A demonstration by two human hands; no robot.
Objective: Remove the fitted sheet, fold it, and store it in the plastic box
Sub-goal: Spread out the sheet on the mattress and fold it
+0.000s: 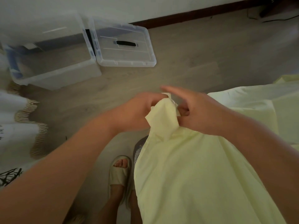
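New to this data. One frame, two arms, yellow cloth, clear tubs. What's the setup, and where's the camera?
There is no robot here. A person works bare-handed, and the single picture comes from a wide-angle camera on their head, looking down. The left hand and right hand both grip a bunched corner of the pale yellow fitted sheet; the rest of it hangs in front of the person's legs. On the floor ahead stands the clear plastic box, open, with its lid lying beside it. A foot in a slipper shows below, and a white fringed cloth lies at the left edge.
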